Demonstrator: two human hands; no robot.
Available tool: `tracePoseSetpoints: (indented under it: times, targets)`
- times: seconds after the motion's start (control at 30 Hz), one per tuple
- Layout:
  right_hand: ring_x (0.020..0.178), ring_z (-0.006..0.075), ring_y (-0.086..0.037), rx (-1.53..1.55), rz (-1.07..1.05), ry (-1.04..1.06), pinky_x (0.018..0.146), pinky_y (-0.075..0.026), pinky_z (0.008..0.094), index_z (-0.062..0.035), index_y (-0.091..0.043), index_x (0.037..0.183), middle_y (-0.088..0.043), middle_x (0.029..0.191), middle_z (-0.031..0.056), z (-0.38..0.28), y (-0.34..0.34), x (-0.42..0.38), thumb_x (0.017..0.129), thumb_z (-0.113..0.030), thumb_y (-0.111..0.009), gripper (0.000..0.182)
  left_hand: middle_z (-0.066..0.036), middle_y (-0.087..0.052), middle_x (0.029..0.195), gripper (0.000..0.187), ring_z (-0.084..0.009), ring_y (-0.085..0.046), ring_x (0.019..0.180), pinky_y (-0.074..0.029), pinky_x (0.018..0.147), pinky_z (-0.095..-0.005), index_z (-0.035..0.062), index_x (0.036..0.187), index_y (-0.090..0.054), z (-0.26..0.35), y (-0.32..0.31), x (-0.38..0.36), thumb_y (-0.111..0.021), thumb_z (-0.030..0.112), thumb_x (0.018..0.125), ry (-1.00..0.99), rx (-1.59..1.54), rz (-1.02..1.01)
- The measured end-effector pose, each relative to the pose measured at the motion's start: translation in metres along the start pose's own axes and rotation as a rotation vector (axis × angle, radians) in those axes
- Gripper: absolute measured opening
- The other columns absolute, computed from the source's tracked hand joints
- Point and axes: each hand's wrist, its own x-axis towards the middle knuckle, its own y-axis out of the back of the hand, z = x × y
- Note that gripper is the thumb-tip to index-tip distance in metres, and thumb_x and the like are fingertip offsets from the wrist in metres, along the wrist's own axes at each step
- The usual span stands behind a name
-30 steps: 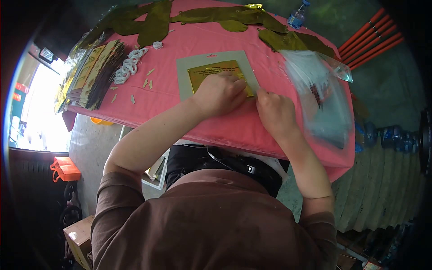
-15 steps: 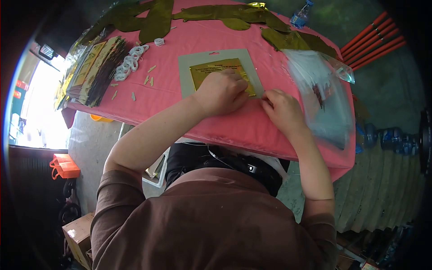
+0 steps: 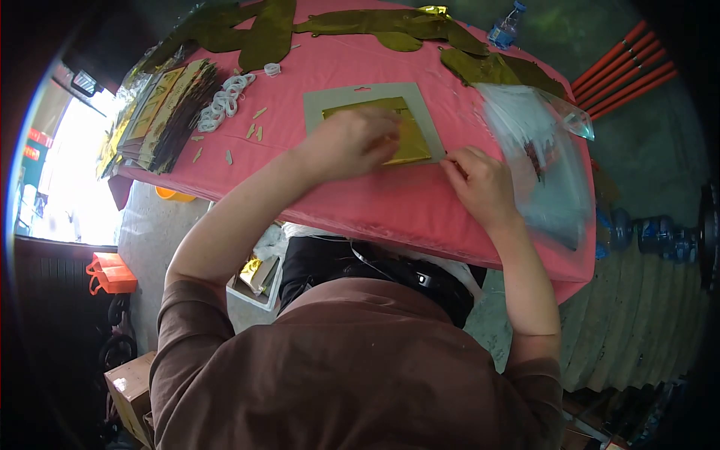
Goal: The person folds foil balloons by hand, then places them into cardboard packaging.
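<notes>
A grey backing card with a hang slot lies flat on the pink-covered table. On it rests a folded gold foil piece. My left hand is over the foil's left part, its curled fingers smeared by motion and partly hidden behind the hand. At the card's near right corner, the thumb and finger of my right hand are pinched together, fingertips right on the corner.
Left on the table stand a stack of printed packets, white ribbon coils and several small pale clips. Clear plastic bags lie right. Gold foil shapes and a water bottle are along the far side.
My left hand has moved left across the foil, uncovering more of its right part, while the printed text is now hidden. My right hand stays at the card's corner. The view has shifted slightly.
</notes>
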Motion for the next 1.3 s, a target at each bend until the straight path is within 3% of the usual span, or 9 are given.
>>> tracePoseSetpoints:
  times: [0.13,0.3,0.43,0.5,0.7,0.8,1.03,1.1,1.3]
  targets:
    - [0.07,0.029,-0.059,0.096,-0.015,0.022,0.062,-0.047,0.0362,-0.0005,-0.061,0.079,-0.059,0.075,0.0112,-0.011,0.002,-0.002,0.076,-0.006,-0.064,0.007,-0.018,-0.057,0.117,0.022,-0.0335,-0.056,0.105,-0.046,0.088,-0.0388,0.0017,0.098,-0.063,-0.014,0.023,-0.016,-0.061,0.016,0.081,0.038,0.115,-0.058]
    - [0.081,0.0299,-0.056,0.213,-0.081,0.211,0.072,-0.046,0.0377,-0.0006,-0.061,0.083,-0.058,0.084,0.0113,-0.041,-0.021,0.007,0.076,-0.007,-0.064,0.009,-0.016,-0.046,0.132,0.038,-0.0306,-0.037,0.128,-0.027,0.106,-0.0462,0.0082,0.124,-0.052,-0.034,0.018,-0.031,-0.054,0.019,0.087,0.068,0.156,-0.222]
    - [0.083,0.0301,-0.055,0.245,-0.069,0.224,0.074,-0.045,0.0381,-0.0012,-0.06,0.089,-0.056,0.087,0.0109,-0.06,-0.039,0.011,0.077,-0.007,-0.064,0.014,-0.015,-0.045,0.133,0.038,-0.0293,-0.036,0.13,-0.025,0.107,-0.0476,0.0084,0.125,-0.051,-0.037,0.016,-0.032,-0.051,0.02,0.089,0.085,0.136,-0.233]
    - [0.083,0.0294,-0.054,0.234,-0.061,0.212,0.074,-0.045,0.038,-0.0017,-0.06,0.09,-0.055,0.087,0.0104,-0.061,-0.041,0.014,0.076,-0.007,-0.064,0.015,-0.013,-0.051,0.128,0.036,-0.0292,-0.043,0.124,-0.029,0.104,-0.044,0.0088,0.119,-0.055,-0.037,0.014,-0.032,-0.053,0.024,0.087,0.05,0.155,-0.154]
    - [0.08,0.0283,-0.054,0.276,-0.249,0.138,0.069,-0.043,0.0391,-0.0022,-0.055,0.082,-0.053,0.082,0.0096,-0.063,-0.039,0.023,0.075,-0.008,-0.065,0.013,-0.014,-0.046,0.133,0.037,-0.028,-0.037,0.129,-0.025,0.107,-0.0463,0.0084,0.123,-0.052,-0.037,0.014,-0.032,-0.052,0.022,0.089,0.093,0.139,-0.205]
    - [0.075,0.0298,-0.055,0.283,-0.154,0.212,0.066,-0.044,0.0399,-0.0019,-0.054,0.081,-0.053,0.078,0.0108,-0.065,-0.043,0.025,0.076,-0.008,-0.064,0.013,-0.012,-0.051,0.127,0.035,-0.0279,-0.043,0.124,-0.029,0.104,-0.0441,0.0082,0.118,-0.056,-0.04,0.011,-0.033,-0.052,0.025,0.087,0.064,0.159,-0.148]
    - [0.072,0.032,-0.057,0.203,-0.272,0.26,0.065,-0.045,0.0413,-0.0035,-0.05,0.078,-0.054,0.076,0.0125,-0.067,-0.053,0.03,0.076,-0.007,-0.058,0.009,-0.012,-0.05,0.127,0.039,-0.0274,-0.041,0.125,-0.028,0.105,-0.0442,0.0096,0.12,-0.054,-0.041,0.011,-0.035,-0.054,0.027,0.085,0.032,0.158,-0.128]
    - [0.072,0.0321,-0.057,0.164,-0.282,0.297,0.064,-0.045,0.0415,-0.0038,-0.049,0.077,-0.055,0.076,0.0123,-0.065,-0.054,0.034,0.076,-0.006,-0.057,0.009,-0.012,-0.042,0.136,0.044,-0.0278,-0.033,0.131,-0.023,0.107,-0.0474,0.0104,0.127,-0.046,-0.039,0.013,-0.035,-0.053,0.029,0.088,0.05,0.201,-0.232]
    - [0.069,0.031,-0.055,0.345,-0.357,0.388,0.062,-0.044,0.0419,-0.0036,-0.046,0.075,-0.053,0.072,0.012,-0.06,-0.045,0.032,0.072,-0.002,-0.055,0.01,-0.013,-0.041,0.136,0.05,-0.0276,-0.032,0.131,-0.022,0.108,-0.0472,0.0105,0.127,-0.046,-0.036,0.015,-0.033,-0.059,0.032,0.083,0.083,0.166,-0.246]
